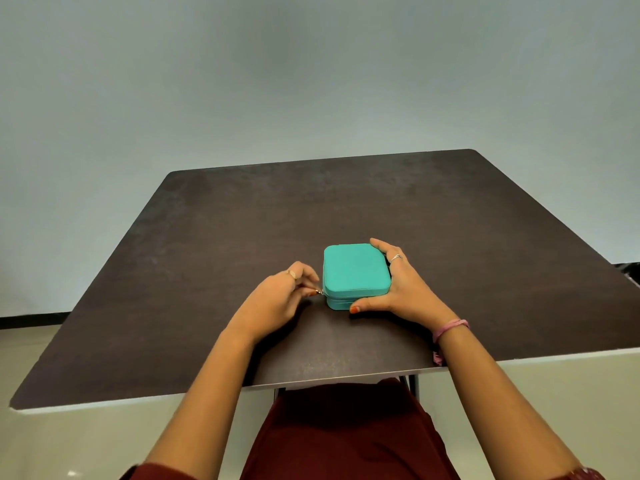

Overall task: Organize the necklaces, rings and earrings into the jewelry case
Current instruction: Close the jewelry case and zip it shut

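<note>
Left hand point(277, 299): fingers curled in a pinch on the zipper pull point(318, 292), a small metal tab at the case's near-left corner — held there, I judge, to run the zipper along the seam.
Right hand point(398, 285): fingers spread and fairly straight, wrapped against the right side of the case, thumb laid along its front wall. It grips nothing; it braces — likely so the case does not slide while the other hand pulls.
Jewelry case point(355, 271): teal, rounded corners, lid down and flat, sitting on the bench a little right of centre, near the person's edge, between the two hands.
Zipper state: seam line shows around the front wall; how far it is zipped I cannot tell.
Worn items: a ring on each hand, and a pink band point(450, 329) on the right wrist — on the person, not loose.
Necklaces, rings, earrings to sort: none seen on the bench; whether they are inside the closed case is hidden.
Bench point(242, 220): dark brown top, plain pale wall behind.
Stage, as judged: either opening or final closing — these views alone do not settle which.
</note>
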